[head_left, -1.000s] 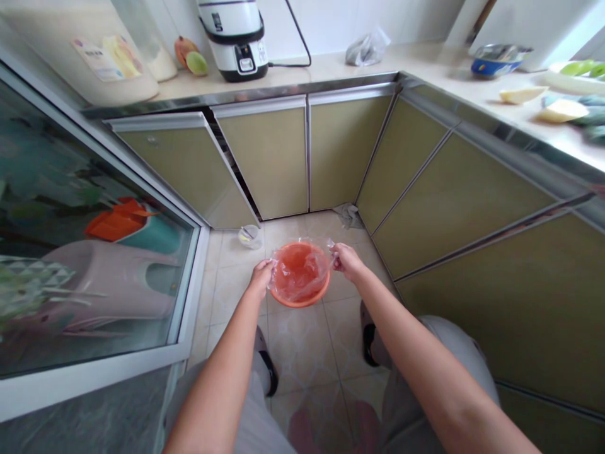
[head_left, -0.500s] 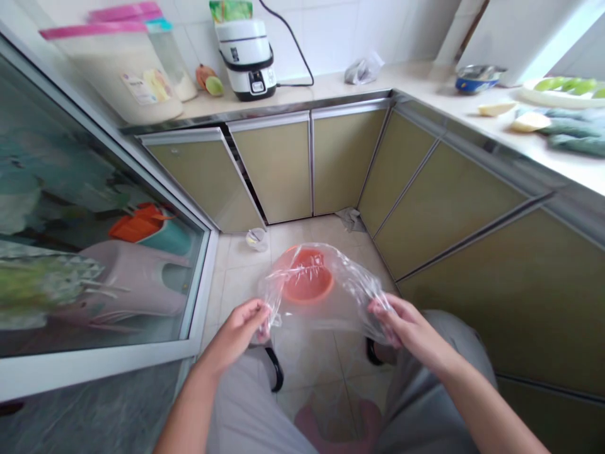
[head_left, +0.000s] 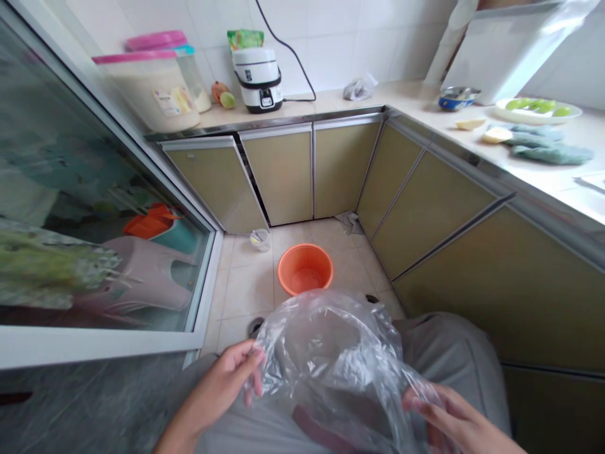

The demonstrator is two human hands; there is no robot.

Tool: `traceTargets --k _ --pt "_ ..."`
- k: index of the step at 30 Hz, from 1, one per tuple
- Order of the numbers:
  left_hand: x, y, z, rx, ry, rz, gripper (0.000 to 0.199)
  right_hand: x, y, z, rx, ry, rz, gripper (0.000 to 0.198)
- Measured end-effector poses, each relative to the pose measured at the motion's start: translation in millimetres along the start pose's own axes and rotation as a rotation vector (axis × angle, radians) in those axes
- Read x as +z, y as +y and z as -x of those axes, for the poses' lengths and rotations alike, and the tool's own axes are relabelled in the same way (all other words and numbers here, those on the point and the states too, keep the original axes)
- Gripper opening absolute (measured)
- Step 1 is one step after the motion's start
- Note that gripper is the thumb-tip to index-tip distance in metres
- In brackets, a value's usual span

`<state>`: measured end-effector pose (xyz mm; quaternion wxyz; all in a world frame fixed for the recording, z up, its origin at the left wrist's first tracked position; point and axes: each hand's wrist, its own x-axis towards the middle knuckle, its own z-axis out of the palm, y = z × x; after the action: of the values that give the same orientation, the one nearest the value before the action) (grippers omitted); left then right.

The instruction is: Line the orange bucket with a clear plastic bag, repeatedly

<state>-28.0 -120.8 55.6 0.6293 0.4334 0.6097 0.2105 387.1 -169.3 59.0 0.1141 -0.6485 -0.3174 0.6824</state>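
Note:
A clear plastic bag (head_left: 331, 353) is stretched between my two hands above my lap, its mouth spread wide. My left hand (head_left: 239, 372) pinches the bag's left edge between thumb and fingers. At the right, my right hand (head_left: 444, 410) grips the gathered plastic of the other edge. Beyond the bag, an orange basin (head_left: 305, 268) stands upright on the tiled floor with nothing visible inside. The bag's near edge hangs over my grey trousers (head_left: 454, 353); a reddish shape shows blurred through the plastic.
Low cabinets (head_left: 278, 170) enclose the floor at back and right. A small clear cup (head_left: 260, 239) and a grey cloth (head_left: 348, 221) lie on the floor. Left is a glass door (head_left: 142, 157). The counter holds a rice cooker (head_left: 259, 79), large containers (head_left: 151, 94) and a fruit plate (head_left: 539, 110).
Both hands have come down and closer to my body with the bag, which is now opened rounder. The orange basin, seen through plastic before, now shows uncovered.

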Motion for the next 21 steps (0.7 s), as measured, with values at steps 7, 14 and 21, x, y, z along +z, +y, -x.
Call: traceTargets --k 7,14,21 --pt "-16 8 -55 0.067 0.022 -0.071 0.052 -22 -37 -43 -0.147 0.055 0.035 0.05" --pt "-24 -6 -176 0.064 0.114 -0.309 0.027 -14 -97 -144 -0.134 0.044 0.429 0.032" --pt "-29 -56 -248 -0.11 0.247 -0.346 0.023 -4 -118 -238 -0.031 0.078 1.071 0.014"
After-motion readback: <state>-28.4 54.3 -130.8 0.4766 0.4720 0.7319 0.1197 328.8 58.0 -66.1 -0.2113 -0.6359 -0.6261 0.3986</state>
